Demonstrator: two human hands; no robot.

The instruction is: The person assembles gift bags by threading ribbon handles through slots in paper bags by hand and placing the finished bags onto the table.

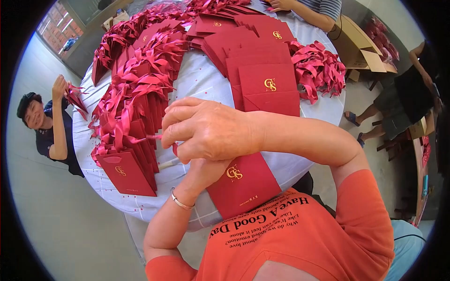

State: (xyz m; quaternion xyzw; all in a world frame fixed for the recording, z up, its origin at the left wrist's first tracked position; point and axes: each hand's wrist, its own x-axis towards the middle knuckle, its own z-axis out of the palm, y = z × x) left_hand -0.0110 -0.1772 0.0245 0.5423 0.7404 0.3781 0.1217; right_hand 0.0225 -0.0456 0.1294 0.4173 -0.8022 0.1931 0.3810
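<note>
A red paper gift bag (255,185) with a gold emblem lies at the table's near edge, against my orange shirt. My right hand (208,129) reaches across above it, fingers curled, with a bit of red ribbon (175,149) showing at the fingertips. Underneath it crosses my left hand (209,171), which has a bangle at the wrist; its fingers are hidden. To the left stands a row of upright red bags (129,175) with ribbon handles tied in bows. Beyond my right forearm lies a stack of flat red bags (269,75) without visible ribbons.
A heap of loose red ribbons (321,70) sits at the table's right side. The round table has a white cloth (201,75). One person (58,136) holds ribbon at the left; another person's arm (309,14) rests at the far side. Cardboard boxes (354,44) stand at right.
</note>
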